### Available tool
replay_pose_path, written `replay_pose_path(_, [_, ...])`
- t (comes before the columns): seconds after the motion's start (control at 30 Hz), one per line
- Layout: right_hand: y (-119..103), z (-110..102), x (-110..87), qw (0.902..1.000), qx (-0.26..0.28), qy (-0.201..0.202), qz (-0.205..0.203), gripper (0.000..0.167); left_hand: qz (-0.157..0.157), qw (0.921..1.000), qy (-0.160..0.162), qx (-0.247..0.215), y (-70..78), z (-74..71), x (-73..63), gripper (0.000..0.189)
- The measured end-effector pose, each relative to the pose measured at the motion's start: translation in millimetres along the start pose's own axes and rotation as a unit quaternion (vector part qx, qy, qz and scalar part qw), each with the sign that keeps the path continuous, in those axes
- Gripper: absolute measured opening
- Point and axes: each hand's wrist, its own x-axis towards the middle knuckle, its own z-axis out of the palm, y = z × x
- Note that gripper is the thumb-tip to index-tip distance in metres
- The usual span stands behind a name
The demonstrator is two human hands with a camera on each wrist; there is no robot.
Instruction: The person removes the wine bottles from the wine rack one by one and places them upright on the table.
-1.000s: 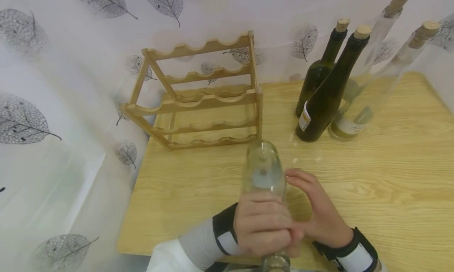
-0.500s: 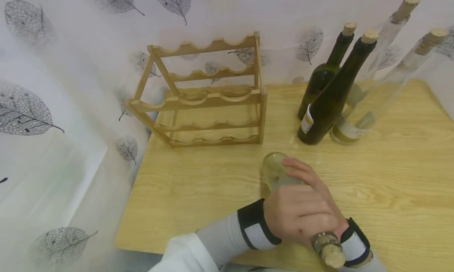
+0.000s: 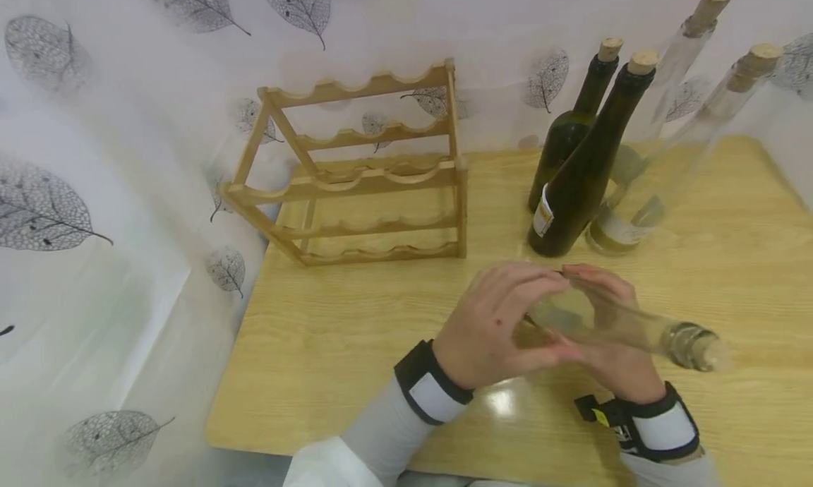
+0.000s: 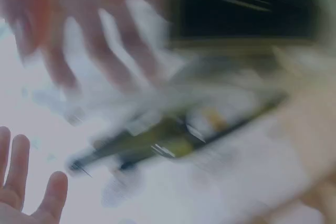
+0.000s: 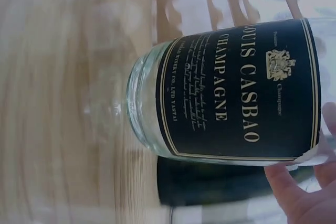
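A clear glass bottle (image 3: 641,326) with a cork in its neck is held tilted above the table, neck toward the right. My right hand (image 3: 625,367) grips its body from below and behind. My left hand (image 3: 485,325) is beside the base end, thumb apart from the curved fingers. In the left wrist view, the left hand's fingers (image 4: 18,166) are spread, away from the blurred bottle (image 4: 247,9), with right-hand fingers (image 4: 100,40) at the top. The right wrist view shows the bottle's black champagne label (image 5: 236,87) sharply, with right-hand fingers (image 5: 294,187) against the glass.
A wooden bottle rack (image 3: 356,183) stands at the back left, by the leaf-patterned wall covering (image 3: 159,261). Two dark green bottles (image 3: 581,166) and two clear bottles (image 3: 625,226), all corked, stand at the back right of the wooden table (image 3: 330,374).
The bottle has turned from base-away to neck pointing right. My left hand has let go of its neck side and moved to the base end; my right hand now bears it.
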Motion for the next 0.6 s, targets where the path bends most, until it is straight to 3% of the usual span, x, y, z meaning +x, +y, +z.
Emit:
replay_pose_path(0.03, [-2.0,-3.5,0.7,0.9997,-0.017,0.011,0.011,0.072,-0.035,0.9994,-0.001,0.001,-3.1,-0.8,-8.2,0.070])
replay_pose_path(0.07, [-7.6,-8.7,5.5,0.9961,-0.072,0.036,0.037,0.081,-0.069,0.9976,-0.003,0.007,-5.9,-1.5,-17.0,0.064])
replay_pose_path(0.2, [-11.8,-39.6,6.7,0.9820,-0.132,0.087,0.103,0.079,-0.179,0.9834,-0.030,0.003,-12.6,-1.7,-48.6,0.036])
replay_pose_path(0.37, [-8.8,-70.9,14.9,0.9630,-0.157,0.161,0.149,0.080,-0.240,0.9693,-0.052,-0.008,-14.8,-0.2,-77.0,0.024])
replay_pose_path(0.47, [-9.4,-82.9,21.5,0.9378,-0.204,0.208,0.189,0.076,-0.265,0.9626,-0.057,-0.014,-15.1,0.4,-87.8,0.020])
replay_pose_path(0.6, [-7.6,-89.2,30.3,0.8822,-0.311,0.241,0.259,0.076,-0.287,0.9559,-0.060,-0.015,-14.9,0.9,-97.1,0.019])
